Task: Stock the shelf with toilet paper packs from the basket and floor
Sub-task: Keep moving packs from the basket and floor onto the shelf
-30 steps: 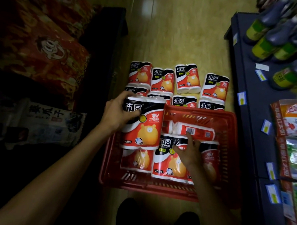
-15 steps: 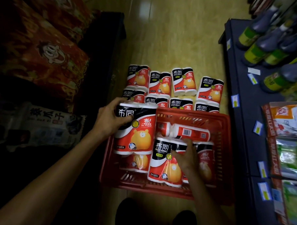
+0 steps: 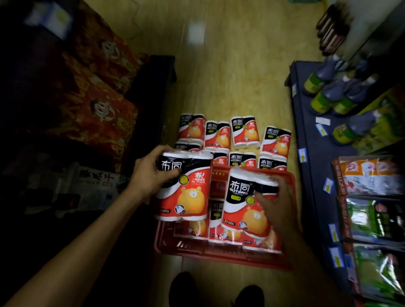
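My left hand (image 3: 149, 174) grips a red, black and white toilet paper pack (image 3: 186, 189) by its top left corner, lifted above the red basket (image 3: 215, 253). My right hand (image 3: 273, 203) holds a second pack (image 3: 243, 201) by its right side, raised over the basket. More packs (image 3: 219, 226) lie inside the basket beneath them. Several packs (image 3: 244, 133) stand in two rows on the yellow floor just beyond the basket.
A dark blue shelf (image 3: 318, 144) runs along the right with bottles (image 3: 327, 98) and bagged goods (image 3: 375, 221). Red printed boxes (image 3: 92, 106) and a white bag (image 3: 96, 181) fill the dark left side. My shoes (image 3: 216, 295) stand in front of the basket.
My right hand has taken hold of a pack and lifted it out of the basket. My left hand has raised its pack higher. The view has tilted up and blurred.
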{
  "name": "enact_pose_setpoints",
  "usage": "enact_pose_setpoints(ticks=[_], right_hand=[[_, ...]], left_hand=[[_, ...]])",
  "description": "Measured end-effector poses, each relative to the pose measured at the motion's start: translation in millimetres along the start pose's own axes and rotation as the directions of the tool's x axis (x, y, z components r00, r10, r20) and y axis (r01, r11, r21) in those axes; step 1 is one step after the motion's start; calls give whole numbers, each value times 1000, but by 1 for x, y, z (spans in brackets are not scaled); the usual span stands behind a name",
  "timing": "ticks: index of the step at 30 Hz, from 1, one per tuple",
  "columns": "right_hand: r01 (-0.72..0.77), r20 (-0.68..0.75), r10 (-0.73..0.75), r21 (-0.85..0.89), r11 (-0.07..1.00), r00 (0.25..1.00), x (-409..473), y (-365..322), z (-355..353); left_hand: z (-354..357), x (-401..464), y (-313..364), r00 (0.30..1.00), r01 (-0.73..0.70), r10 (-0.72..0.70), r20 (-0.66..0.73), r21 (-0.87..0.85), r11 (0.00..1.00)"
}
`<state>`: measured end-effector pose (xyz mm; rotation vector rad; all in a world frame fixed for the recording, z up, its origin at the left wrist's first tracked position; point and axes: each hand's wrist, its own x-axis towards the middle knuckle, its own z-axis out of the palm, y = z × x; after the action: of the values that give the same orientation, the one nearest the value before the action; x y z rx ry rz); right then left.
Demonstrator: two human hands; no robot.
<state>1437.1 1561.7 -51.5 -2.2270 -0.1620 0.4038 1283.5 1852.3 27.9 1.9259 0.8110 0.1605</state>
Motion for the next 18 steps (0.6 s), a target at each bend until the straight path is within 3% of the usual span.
enact_pose_setpoints(ticks=[9,18], right_hand=[[63,-81,-69,-66,996,994,-21,-174,-182],[118,-268,-149,-129,985,952,-72,-326,-352]], left_hand=[[-81,-25,185,995,-103,104,-8,64,993],[-147,-36,381,945,-328,327,17,75,942]])
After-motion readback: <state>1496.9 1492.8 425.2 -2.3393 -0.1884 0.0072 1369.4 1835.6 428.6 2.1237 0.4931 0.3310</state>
